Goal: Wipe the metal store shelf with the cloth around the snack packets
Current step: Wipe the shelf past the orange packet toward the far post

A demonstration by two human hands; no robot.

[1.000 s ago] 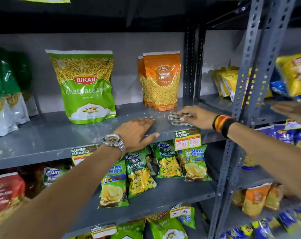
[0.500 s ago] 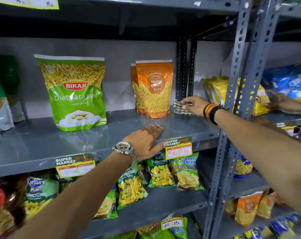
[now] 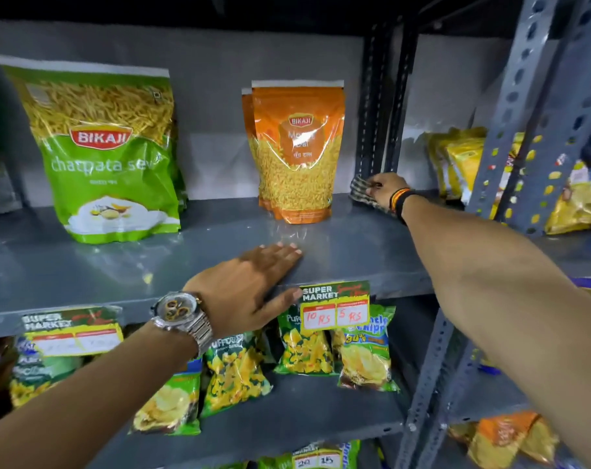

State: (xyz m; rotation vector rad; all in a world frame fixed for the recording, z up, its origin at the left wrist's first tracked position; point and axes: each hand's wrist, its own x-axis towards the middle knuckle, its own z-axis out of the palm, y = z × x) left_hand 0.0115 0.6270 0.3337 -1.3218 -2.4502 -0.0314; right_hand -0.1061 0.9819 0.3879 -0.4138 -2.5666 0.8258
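A grey metal shelf (image 3: pixel 355 242) carries a large green snack packet (image 3: pixel 101 154) at the left and an orange snack packet (image 3: pixel 297 150) in the middle, both upright. My right hand (image 3: pixel 387 187) presses a checked cloth (image 3: pixel 361 192) onto the back right corner of the shelf, beside the orange packet and against the dark upright post. My left hand (image 3: pixel 253 286), with a metal wristwatch, lies flat on the shelf's front edge, fingers spread, holding nothing.
A yellow price tag (image 3: pixel 334 308) hangs on the shelf's front lip. Small green chip packets (image 3: pixel 301 346) lie on the lower shelf. A perforated grey upright (image 3: pixel 510 130) stands at the right, with yellow packets (image 3: pixel 463 164) on the neighbouring shelf.
My right hand has slid the cloth from the front middle of the shelf back to the rear right corner by the post. My left hand stays flat on the front edge.
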